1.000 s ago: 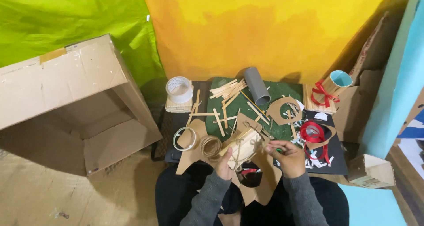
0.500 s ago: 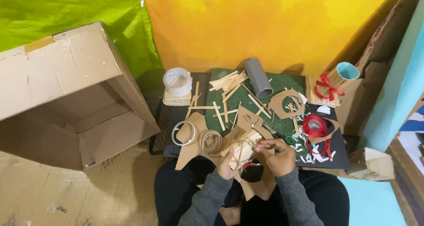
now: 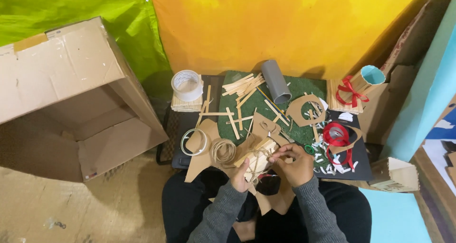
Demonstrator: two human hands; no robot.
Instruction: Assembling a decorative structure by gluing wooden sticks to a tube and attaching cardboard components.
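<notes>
Fingers of the left hand point(image 3: 240, 176) clasp a bundle of wooden sticks point(image 3: 256, 158) above the lap; the right hand point(image 3: 295, 164) pinches its twine point(image 3: 257, 169). Beyond, on the counter point(image 3: 349, 169), lie a twine coil point(image 3: 223, 151) and red ribbon roll point(image 3: 336, 134).

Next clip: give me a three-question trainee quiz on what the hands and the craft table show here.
1. True or false: the left hand holds a bundle of wooden sticks wrapped with twine.
2. Which lies nearest the left hand? A) coil of twine B) grey tube C) red ribbon roll
3. Fill in: the roll of white tape sits at the table's back ____ corner, by the person's own sides.

Key: 1 true; 2 A; 3 left. The right hand pinches the twine at the bundle.
</notes>
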